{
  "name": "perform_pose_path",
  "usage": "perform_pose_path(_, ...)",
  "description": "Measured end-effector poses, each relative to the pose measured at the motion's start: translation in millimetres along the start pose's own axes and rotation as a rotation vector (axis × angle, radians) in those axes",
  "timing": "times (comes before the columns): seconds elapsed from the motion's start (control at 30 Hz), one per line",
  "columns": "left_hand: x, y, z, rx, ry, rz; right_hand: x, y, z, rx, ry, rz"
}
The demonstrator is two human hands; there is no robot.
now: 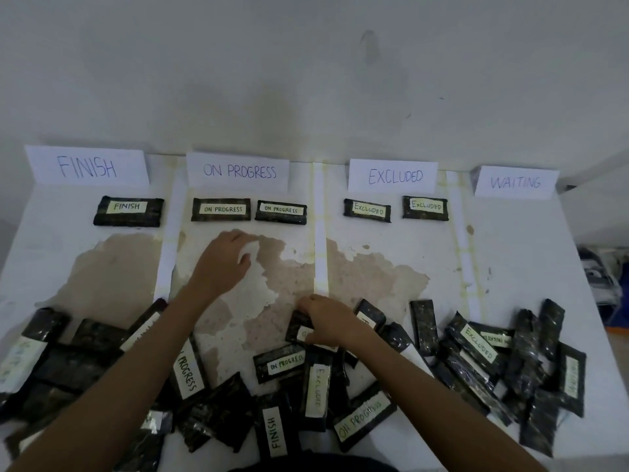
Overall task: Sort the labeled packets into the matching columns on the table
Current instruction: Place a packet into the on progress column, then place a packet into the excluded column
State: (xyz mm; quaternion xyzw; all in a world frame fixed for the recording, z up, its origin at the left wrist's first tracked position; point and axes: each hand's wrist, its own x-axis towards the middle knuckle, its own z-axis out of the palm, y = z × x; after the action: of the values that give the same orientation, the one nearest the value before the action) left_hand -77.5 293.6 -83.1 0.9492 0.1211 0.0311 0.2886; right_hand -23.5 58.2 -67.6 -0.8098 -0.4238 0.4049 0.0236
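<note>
Head view, near to far. Along the near edge of the desk (510,253) lies the unsorted heap (282,364) of dark packets. They overlap at all angles, some label up and some face down.

Just beyond the heap, the fingers of the right hand (326,323) are curled over the chosen packet (299,330) and grip it from above at its right end. Its label is mostly covered; only a first letter, perhaps "O", shows, so the word should be read in full before a column is picked. The packet overlaps its neighbours. It is probably best lifted straight up, so that no neighbour is dragged along or turned over.

Farther out, the left hand (224,264) rests in the second column with its fingers bent down toward the desk. Whether they hold anything cannot be told.

At the far side stand the sorted rows: one FINISH packet (127,211), two ON PROGRESS packets (221,209) and two EXCLUDED packets (367,210), with none under the WAITING card (515,182). White paper strips (320,233) divide the columns. If the label reads ON PROGRESS, the packet belongs below that pair, label up and square to the ON PROGRESS card (238,172).
</note>
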Motion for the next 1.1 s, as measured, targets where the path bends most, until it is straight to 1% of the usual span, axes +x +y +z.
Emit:
perform_pose_path(0.1,-35.7,23.5,14.3,-0.084,-0.061,-0.047,-6.4,5.4,-7.9,0.166,0.027,-0.022)
perform_pose_path(0.17,-53.0,42.6,22.7,-0.165,-0.055,-0.070,-16.4,14.4,-19.1,0.325,0.119,0.013)
perform_pose_path(0.27,-67.4,77.4,38.5,-0.273,-0.043,-0.156,-33.0,35.7,-32.0,0.592,0.298,0.142)
perform_pose_path(0.33,-69.0,97.5,53.1,-0.248,-0.084,-0.148,-42.1,48.7,-34.3,0.779,0.380,0.215)
perform_pose_path(0.4,-66.5,113.9,67.9,-0.165,-0.133,-0.088,-51.1,56.9,-34.7,0.958,0.419,0.272)
perform_pose_path(0.43,-65.1,120.9,73.3,-0.174,-0.158,-0.088,-55.4,59.4,-34.5,1.028,0.429,0.288)
perform_pose_path(0.5,-61.2,135.4,80.5,-0.220,-0.176,-0.092,-62.9,63.3,-33.5,1.104,0.449,0.297)
perform_pose_path(0.6,-50.7,151.4,89.9,-0.243,-0.179,-0.088,-71.3,72.1,-29.3,1.140,0.488,0.310)
perform_pose_path(0.7,-34.4,158.0,97.9,-0.215,-0.187,-0.054,-78.6,86.1,-29.3,1.205,0.543,0.343)
perform_pose_path(0.77,-20.8,163.9,102.6,-0.195,-0.190,-0.032,-86.6,99.8,-28.8,1.185,0.594,0.366)
perform_pose_path(0.8,-12.5,168.6,104.2,-0.202,-0.193,-0.028,-91.4,108.7,-26.9,1.136,0.621,0.381)
perform_pose_path(0.87,8.5,179.5,108.4,-0.212,-0.209,-0.027,-102.7,127.7,-20.4,0.993,0.659,0.418)
perform_pose_path(0.97,46.1,197.0,123.7,-0.147,-0.220,0.043,-116.0,151.5,-5.2,0.773,0.644,0.451)
perform_pose_path(1.03,69.7,209.6,137.6,-0.100,-0.236,0.085,-119.0,163.9,7.6,0.557,0.629,0.433)
perform_pose_path(1.1,90.9,222.6,153.0,-0.038,-0.239,0.125,-119.3,171.4,19.6,0.399,0.623,0.411)
